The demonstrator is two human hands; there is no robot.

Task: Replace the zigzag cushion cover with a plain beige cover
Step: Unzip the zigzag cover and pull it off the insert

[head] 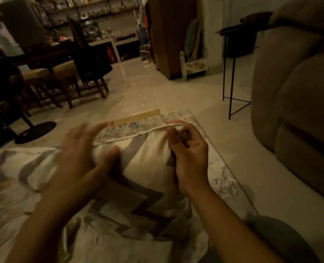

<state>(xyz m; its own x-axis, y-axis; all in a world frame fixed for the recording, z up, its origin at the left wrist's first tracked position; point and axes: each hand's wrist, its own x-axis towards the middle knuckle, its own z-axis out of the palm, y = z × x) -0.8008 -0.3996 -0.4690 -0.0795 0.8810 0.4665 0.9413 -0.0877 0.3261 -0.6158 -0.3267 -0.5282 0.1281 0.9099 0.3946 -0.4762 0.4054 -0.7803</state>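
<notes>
Pinching now: the right hand [190, 158] has the far right corner of the zigzag cushion cover [148, 158], its fingers [173, 138] curled tight around the pale piped edge [138, 134] and bunching the cloth there. That piping runs leftward from the grip along the cushion's far side.

Over to the left hand [81, 154], and it is a blur! Its fingers [85, 130] are spread and straight, grasping nothing, palm turned inward over the cushion's left shoulder. The thumb sits low against the cover, though the smear makes it hard to say whether it truly touches.

The cushion itself sits plump between both forearms, directly in front of the person, resting on a mottled rug [223, 179] laid on the pale tiled floor [157, 88]. Its grey and cream chevrons face up. More zigzag cloth [34, 168] lies off to the left, and loose crumpled fabric [119, 243] spills toward the camera; whether these belong to the same cover I cannot tell.

The person's knee [275, 232] shows at lower right. A beige sofa [299, 111] fills the right side, well apart from the cushion. Across the room stand wooden chairs [68, 76], and a dark fan base [36, 131] sits on the floor at left.
</notes>
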